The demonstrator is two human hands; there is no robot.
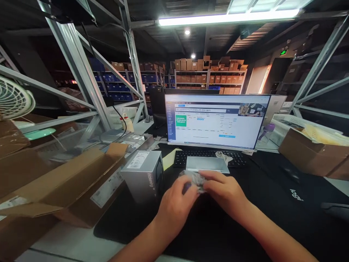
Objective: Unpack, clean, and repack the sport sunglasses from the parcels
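We are pinching a crinkled packet (194, 179) of silvery plastic between both sets of fingertips. Our left hand (176, 204) is gripping its near left edge, fingers curled and pressed together. Our right hand (225, 191) is covering its right side from three o'clock, with the fingers lying close together over the top. The packet is sitting low over the black desk mat (272, 207), at the middle of the view. We cannot tell whether it is touching the mat.

Just beyond the packet, at twelve o'clock, a flat grey sleeve (207, 163) is lying across the front of the keyboard (237, 158). Behind that, the monitor (215, 120) is showing a white page with blue and green blocks. At ten o'clock from our hands, a grey carton (144, 173) is standing upright on the mat, just beside our left hand, and a yellow sheet (169, 158) is lying past it. At nine o'clock, an open cardboard box (68, 182) is lying on its side. At two o'clock, well apart, another brown box (313, 154) is resting at the desk's edge, and a white fan (13, 96) is facing in from far at ten o'clock. Shelves of cartons (209, 74) are filling the background at twelve.
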